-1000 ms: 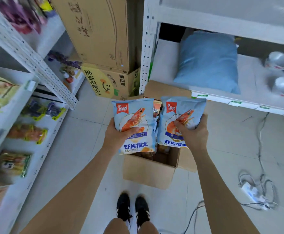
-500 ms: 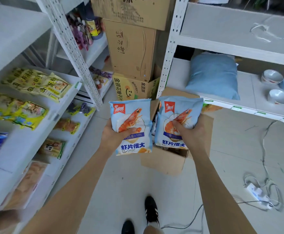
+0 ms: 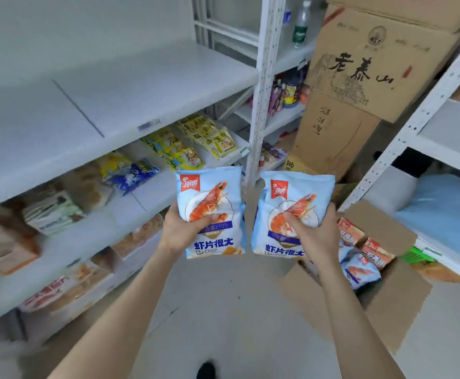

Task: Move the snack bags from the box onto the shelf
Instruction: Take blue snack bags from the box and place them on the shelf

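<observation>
Swung left since half a second ago: our two bags now face the left shelving, and the box point(image 3: 387, 305) sits off to our lower right instead of behind them.

Head view: our left hand point(image 3: 181, 231) grips the left bag point(image 3: 209, 198), thumb across its front and fingers behind, and our right hand point(image 3: 314, 233) grips the right bag point(image 3: 297, 192) the same way. We hold both bags upright, just beside each other with a narrow gap, above the floor point(image 3: 223, 296) and apart from the box, whose flaps stand open over more bags point(image 3: 360, 266). The upper shelf point(image 3: 114, 105) shows a broad grey top up to its front edge. The lower shelf point(image 3: 146, 198) carries yellow packets point(image 3: 185, 149) near its lip. A white post point(image 3: 261, 105) rises behind the bags, with stacked cartons point(image 3: 360, 77) to its right. Open floor runs between shelving and box.
</observation>
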Available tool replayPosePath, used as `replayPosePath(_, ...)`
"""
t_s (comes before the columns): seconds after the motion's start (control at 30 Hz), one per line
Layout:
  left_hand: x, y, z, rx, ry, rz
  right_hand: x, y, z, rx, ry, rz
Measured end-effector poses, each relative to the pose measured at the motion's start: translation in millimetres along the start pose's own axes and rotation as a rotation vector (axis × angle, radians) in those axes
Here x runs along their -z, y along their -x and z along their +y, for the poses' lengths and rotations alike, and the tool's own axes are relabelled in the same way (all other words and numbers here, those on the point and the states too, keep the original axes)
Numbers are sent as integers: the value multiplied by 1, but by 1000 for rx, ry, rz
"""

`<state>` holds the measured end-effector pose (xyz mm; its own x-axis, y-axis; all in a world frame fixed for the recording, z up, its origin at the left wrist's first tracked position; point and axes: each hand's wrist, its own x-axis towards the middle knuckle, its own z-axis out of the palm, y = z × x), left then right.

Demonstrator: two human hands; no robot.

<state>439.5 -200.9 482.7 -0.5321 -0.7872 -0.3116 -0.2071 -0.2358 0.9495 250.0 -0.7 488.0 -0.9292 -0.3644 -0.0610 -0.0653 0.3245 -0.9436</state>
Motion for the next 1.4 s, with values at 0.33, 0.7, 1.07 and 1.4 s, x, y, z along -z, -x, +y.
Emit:
replayPosePath(0.33,174,100,13,-106,113,351,-126,90,-91,203,-15,-300)
replayPosePath(0.7,346,150,39,-213,64,601,-275,179,-171,330,-47,-506)
replayPosePath(1.07,464,102,63,-224,132,713,-425,189,-242,447,-67,-620)
replayPosePath(1.4,576,-1,86,-276,135,885,-590,165,-308,503,-125,-688)
